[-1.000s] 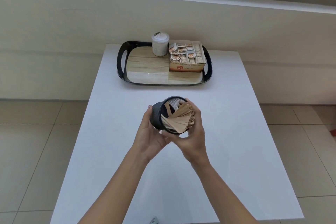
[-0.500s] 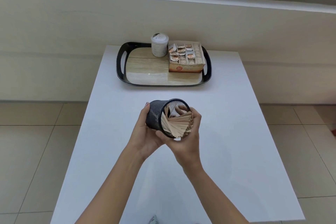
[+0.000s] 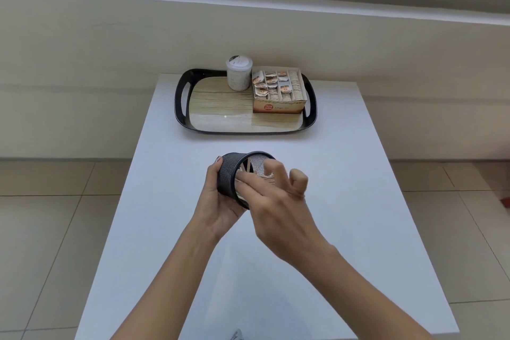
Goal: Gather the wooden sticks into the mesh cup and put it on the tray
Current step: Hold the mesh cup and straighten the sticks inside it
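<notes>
The left hand (image 3: 218, 201) grips the cup (image 3: 226, 174) round its dark mesh wall, thumb over the top, and holds it above the surface (image 3: 345, 201), between the two hands. The cup is tipped well over: its long axis runs from the closed base by the left fingertips to the mouth, which points toward the right hand (image 3: 278, 210) and partly up at the camera. The sticks (image 3: 245, 170) lie inside along that axis, pale ends showing at the mouth. The right hand's thumb and forefinger reach into the mouth onto the sticks, the other fingers curled clear; whether they pinch or only press cannot be told. Beyond both hands, well apart, lies the tray (image 3: 179, 96). On it, past the right hand, stands a box (image 3: 278, 108) of tea bags with a round red mark whose lettering is too small to read, and just beside it a white jar (image 3: 239, 76) with unreadable print.
</notes>
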`<state>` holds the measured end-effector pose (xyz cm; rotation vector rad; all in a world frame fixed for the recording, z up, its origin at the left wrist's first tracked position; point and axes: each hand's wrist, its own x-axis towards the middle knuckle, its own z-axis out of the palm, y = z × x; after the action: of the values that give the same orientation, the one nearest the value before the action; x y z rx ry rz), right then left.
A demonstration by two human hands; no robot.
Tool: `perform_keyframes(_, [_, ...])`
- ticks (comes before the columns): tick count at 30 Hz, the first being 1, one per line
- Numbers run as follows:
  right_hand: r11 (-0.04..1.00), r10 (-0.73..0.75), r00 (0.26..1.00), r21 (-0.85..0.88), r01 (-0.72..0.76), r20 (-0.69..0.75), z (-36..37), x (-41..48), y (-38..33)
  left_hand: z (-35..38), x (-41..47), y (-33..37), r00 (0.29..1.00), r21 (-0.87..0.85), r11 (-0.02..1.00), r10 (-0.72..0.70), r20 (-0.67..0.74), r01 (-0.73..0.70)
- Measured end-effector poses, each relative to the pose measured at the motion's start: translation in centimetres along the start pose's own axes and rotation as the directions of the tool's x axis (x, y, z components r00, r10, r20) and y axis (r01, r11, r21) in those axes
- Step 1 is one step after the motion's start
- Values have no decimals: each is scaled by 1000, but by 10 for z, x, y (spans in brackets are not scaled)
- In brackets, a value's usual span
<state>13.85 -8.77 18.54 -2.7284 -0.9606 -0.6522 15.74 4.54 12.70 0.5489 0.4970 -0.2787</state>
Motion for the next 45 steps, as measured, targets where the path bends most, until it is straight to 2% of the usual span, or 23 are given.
perform_keyframes(3, [996,55,995,-74,-49,88,-2,1,-3,1,1,1,999,37,998,47,7,-47])
perform_keyframes(8, [962,216,970,-192,-192,113,-5,-2,-12,3,1,6,996,38,996,81,25,-82])
perform_keyframes(11, [956,236,957,-215,-198,167,-9,3,-12,3,-1,7,995,36,995,93,33,-94])
perform_keyframes(17, [955,269,898,-220,-201,349,-19,23,-20,5,-4,-1,995,28,995,95,13,-95])
perform_keyframes(21, [974,227,876,-79,-214,425,-14,27,-17,3,-3,-5,998,-19,997,69,-13,-69])
perform_keyframes(25, [973,216,857,-31,-228,469,-11,27,-18,-1,-1,-6,999,-37,998,40,-20,-41])
perform_keyframes(33, [934,233,856,140,-329,461,-11,21,-19,-5,0,-6,1000,-63,998,20,23,-18])
perform_keyframes(39, [959,249,875,24,-284,416,-11,21,-19,-8,4,-9,998,-118,993,-14,60,21])
perform_keyframes(45, [927,344,870,22,-376,352,-8,28,-23,-7,7,-11,998,-111,994,12,62,-5])
